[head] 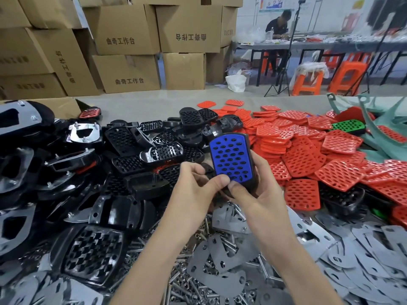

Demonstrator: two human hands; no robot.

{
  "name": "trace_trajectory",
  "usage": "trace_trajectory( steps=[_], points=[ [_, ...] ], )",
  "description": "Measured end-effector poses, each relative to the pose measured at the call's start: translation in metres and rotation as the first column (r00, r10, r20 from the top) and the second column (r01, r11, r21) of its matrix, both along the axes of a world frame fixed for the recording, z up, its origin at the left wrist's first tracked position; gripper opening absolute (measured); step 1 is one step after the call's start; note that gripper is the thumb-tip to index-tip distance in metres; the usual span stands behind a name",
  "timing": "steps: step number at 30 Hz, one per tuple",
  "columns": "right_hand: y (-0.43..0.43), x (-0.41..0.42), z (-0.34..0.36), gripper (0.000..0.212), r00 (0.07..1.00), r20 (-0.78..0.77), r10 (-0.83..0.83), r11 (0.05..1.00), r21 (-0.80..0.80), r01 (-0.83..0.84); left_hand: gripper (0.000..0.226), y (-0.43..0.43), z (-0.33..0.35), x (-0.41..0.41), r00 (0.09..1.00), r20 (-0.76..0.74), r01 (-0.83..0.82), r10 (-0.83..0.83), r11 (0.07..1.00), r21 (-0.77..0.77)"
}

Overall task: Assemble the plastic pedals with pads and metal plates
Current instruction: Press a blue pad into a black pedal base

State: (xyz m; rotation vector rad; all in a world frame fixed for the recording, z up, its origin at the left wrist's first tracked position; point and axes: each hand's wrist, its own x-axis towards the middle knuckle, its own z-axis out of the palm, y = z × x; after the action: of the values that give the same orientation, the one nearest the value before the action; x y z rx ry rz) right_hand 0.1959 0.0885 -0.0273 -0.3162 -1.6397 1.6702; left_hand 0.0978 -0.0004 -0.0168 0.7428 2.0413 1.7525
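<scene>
A grey bench (141, 104) carries heaps of parts. Black plastic pedals (123, 137) pile across its left and middle, red perforated pads (301, 155) spread over the right, and flat grey metal plates (356, 256) with loose bolts (187, 280) cover the near edge.

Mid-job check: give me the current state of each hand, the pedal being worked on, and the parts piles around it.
Blue pad: seated in the held black pedal, thumbs pressing its lower edge.
Left hand: gripping the pedal.
Right hand: gripping the pedal.
Red pads: loose pile, unassembled.
Black pedals: heaped, mostly without pads.
Metal plates: loose, among bolts.
</scene>
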Motion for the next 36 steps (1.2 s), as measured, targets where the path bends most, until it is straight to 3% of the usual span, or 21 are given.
trace_trajectory(
  steps=[3,6,10,13,16,19,21,24,32,34,36],
  points=[
    [0.002,0.001,0.002,0.052,0.997,-0.042,0.063,0.997,-0.032,-0.065,0.026,-0.004,0.008,-0.003,1.000,-0.007,0.014,-0.015,0.999,-0.034],
    [0.008,0.001,0.002,0.053,0.993,-0.070,0.093,0.982,-0.155,-0.103,0.020,-0.008,0.024,0.002,0.981,-0.194,-0.004,-0.018,0.993,-0.114],
    [0.012,0.001,0.006,0.044,0.991,-0.117,0.062,0.932,-0.348,-0.099,0.018,-0.039,0.048,0.001,0.932,-0.350,-0.021,-0.091,0.952,-0.305],
    [0.012,0.001,0.011,0.036,0.991,-0.127,0.049,0.898,-0.430,-0.099,0.015,-0.069,0.051,0.004,0.873,-0.421,-0.011,-0.245,0.854,-0.521],
    [0.008,0.003,0.015,0.039,0.985,-0.159,0.064,0.860,-0.492,-0.135,0.016,-0.084,0.033,0.010,0.737,-0.492,-0.040,-0.463,0.698,-0.715],
    [0.003,0.006,0.020,0.043,0.978,-0.168,0.121,0.860,-0.474,-0.188,0.036,-0.086,0.010,0.012,0.575,-0.541,-0.148,-0.614,0.573,-0.806],
    [0.000,0.008,0.021,0.044,0.974,-0.157,0.166,0.863,-0.454,-0.220,0.048,-0.085,-0.003,0.012,0.475,-0.581,-0.218,-0.661,0.551,-0.805],
    [-0.001,0.015,0.017,0.046,0.974,-0.102,0.201,0.865,-0.448,-0.226,0.033,-0.081,-0.011,0.016,0.397,-0.638,-0.239,-0.660,0.596,-0.766],
    [-0.005,0.029,-0.008,0.043,0.993,0.091,0.071,0.971,-0.234,-0.048,0.016,-0.071,-0.007,0.017,0.453,-0.686,-0.201,-0.569,0.685,-0.700],
    [-0.002,0.026,-0.010,0.044,0.996,0.079,0.037,0.977,-0.212,-0.020,0.019,-0.071,-0.005,0.012,0.624,-0.653,-0.130,-0.429,0.767,-0.628],
    [0.001,0.025,-0.011,0.046,0.996,0.087,0.002,0.985,-0.173,0.013,0.016,-0.068,0.001,0.009,0.839,-0.514,-0.077,-0.177,0.898,-0.434]
  ],
)
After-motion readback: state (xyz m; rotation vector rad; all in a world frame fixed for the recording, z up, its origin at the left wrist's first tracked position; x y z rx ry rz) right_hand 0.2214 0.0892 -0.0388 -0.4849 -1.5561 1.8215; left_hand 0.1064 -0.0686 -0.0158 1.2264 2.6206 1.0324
